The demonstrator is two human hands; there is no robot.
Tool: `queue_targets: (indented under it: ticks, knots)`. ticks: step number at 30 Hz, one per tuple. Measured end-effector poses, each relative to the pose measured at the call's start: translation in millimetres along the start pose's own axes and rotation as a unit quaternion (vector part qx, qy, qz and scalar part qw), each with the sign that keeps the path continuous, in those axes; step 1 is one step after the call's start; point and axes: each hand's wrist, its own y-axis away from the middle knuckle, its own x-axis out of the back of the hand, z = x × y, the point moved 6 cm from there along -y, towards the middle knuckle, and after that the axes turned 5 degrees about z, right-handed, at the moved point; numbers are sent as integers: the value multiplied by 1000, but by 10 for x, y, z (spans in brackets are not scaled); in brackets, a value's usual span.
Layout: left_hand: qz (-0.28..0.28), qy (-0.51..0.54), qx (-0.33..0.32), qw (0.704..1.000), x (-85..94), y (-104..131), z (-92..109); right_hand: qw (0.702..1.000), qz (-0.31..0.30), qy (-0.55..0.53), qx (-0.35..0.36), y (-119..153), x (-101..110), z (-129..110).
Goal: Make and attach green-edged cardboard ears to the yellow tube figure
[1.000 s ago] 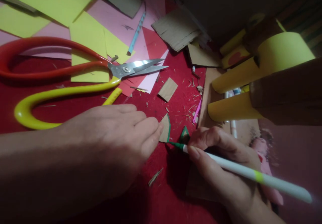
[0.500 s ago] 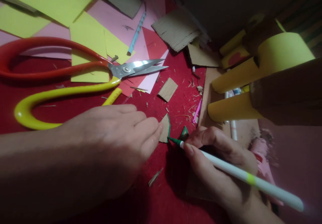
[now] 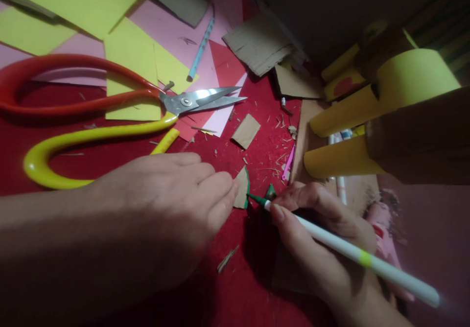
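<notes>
A small cardboard piece (image 3: 241, 188) with a green curved edge lies on the red surface (image 3: 235, 234). The closed fingers of my left hand (image 3: 191, 195) grip its left side; the thumb is hidden. My right hand (image 3: 319, 239) pinches a white felt-tip pen (image 3: 330, 240) with a yellow band, its green tip touching the green edge. Just beyond the tip is a small green-coloured scrap (image 3: 270, 191), partly covered by my fingers. Large scissors (image 3: 186, 102) with one red and one yellow handle lie beyond my left hand, blades slightly apart.
A cardboard rectangle (image 3: 246, 131) and shavings lie beyond the hands. Yellow paper (image 3: 132, 72), pink sheets, a blue patterned pencil (image 3: 200, 49) and cardboard scraps (image 3: 259, 44) spread at the back. Yellow paper tubes (image 3: 341, 109) stand at the right, near a pink tool (image 3: 385, 234).
The pen tip has moved slightly up along the cardboard's green edge. My left hand keeps its grip on the piece. The whole view has shifted a little.
</notes>
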Motion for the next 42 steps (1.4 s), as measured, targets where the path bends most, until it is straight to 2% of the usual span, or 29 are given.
queue_targets:
  ticks: [2,6,10,14,18,25,35,42]
  knots:
    - [27,7,1,1000,21,5,0,1000,0,0,-1,29,-24,21]
    - [-27,12,0,1000,9,-13,0,999,-7,31,15,28,59,78]
    - [-25,14,-1,1000,50,-36,-12,998,-34,46,22,3,190,141]
    - [-17,10,-17,1000,47,-28,-12,996,-69,50,6,1,216,165]
    - [-29,12,-4,1000,32,-18,-16,999,-31,37,4,-5,233,142]
    - [-13,31,-5,999,63,-56,-11,999,14,30,6,40,185,177]
    - [-7,28,-14,999,76,-57,-21,999,-28,34,4,12,205,142]
    - [-10,26,-2,1000,71,-58,-5,999,33,36,-18,49,210,174]
